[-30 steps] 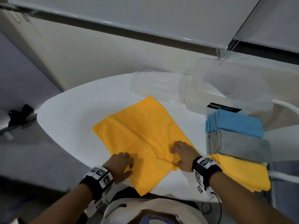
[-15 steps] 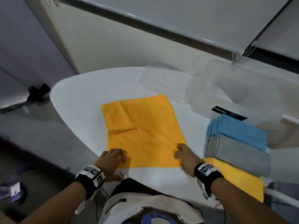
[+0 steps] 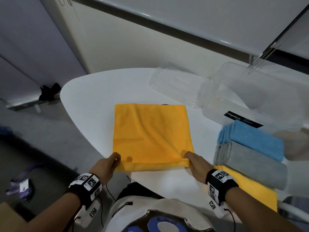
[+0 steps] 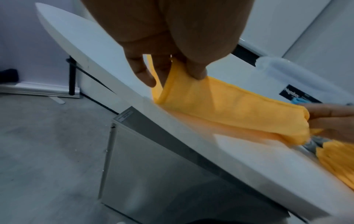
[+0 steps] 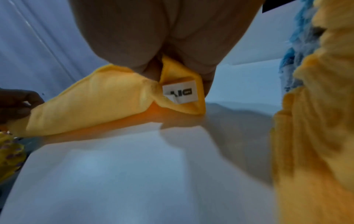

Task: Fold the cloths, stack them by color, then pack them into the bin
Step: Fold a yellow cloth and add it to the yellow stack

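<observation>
A yellow cloth (image 3: 150, 134) lies spread on the white table (image 3: 93, 101), square to the near edge. My left hand (image 3: 113, 160) pinches its near left corner (image 4: 178, 72), and my right hand (image 3: 188, 159) pinches the near right corner (image 5: 180, 84), where a white label shows. The near edge is lifted a little off the table between the hands. To the right lie a blue folded pile (image 3: 250, 139), a grey folded pile (image 3: 250, 163) and a yellow folded pile (image 3: 250, 186). The clear bin (image 3: 250, 104) stands at the back right.
The clear bin lid (image 3: 175, 87) lies behind the cloth, left of the bin. The table's curved edge runs close by my left hand, with the floor (image 3: 41, 139) below. A metal cabinet (image 4: 153, 159) stands under the table.
The cloth has been turned and pulled square to the near edge. Both hands went from lying on the cloth to pinching its near corners and lifting the edge.
</observation>
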`<move>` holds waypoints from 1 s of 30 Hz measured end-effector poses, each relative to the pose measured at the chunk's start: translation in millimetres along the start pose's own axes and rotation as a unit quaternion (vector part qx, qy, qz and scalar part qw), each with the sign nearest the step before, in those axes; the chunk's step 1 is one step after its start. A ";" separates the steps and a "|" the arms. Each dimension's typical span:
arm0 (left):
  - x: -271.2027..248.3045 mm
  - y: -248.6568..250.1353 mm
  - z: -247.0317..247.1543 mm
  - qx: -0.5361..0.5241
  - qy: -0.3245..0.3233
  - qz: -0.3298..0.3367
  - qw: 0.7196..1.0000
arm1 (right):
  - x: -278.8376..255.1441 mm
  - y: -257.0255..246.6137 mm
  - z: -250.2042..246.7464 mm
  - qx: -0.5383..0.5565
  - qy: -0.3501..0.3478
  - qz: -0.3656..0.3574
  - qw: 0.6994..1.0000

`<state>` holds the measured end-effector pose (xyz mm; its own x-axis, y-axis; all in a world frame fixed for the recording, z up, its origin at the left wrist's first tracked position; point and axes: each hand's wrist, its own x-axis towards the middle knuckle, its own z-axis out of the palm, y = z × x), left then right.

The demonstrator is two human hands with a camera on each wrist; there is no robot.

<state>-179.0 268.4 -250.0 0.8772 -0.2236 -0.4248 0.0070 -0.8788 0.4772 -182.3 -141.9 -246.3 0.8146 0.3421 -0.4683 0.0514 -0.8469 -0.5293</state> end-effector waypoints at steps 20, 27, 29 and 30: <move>71.5 -16.7 -31.9 -0.114 0.074 -0.117 0.984 | 50.3 14.5 -38.6 0.118 0.114 0.186 0.969; 91.1 -16.9 -38.4 -0.065 0.084 -0.088 0.990 | 61.7 9.3 -40.6 0.093 0.154 0.209 0.961; 96.3 -21.0 -39.0 -0.039 0.067 -0.084 0.993 | 64.4 12.8 -37.2 0.053 0.134 0.224 0.964; 98.8 -22.9 -39.1 -0.030 0.060 -0.083 0.994 | 64.9 13.9 -35.7 0.042 0.133 0.228 0.964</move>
<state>-73.7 282.9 -272.8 0.9128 -0.0214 -0.4080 0.1825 -0.8721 0.4541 -108.1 -146.0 -258.8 0.8615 -0.1828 -0.4737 -0.3837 -0.8453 -0.3717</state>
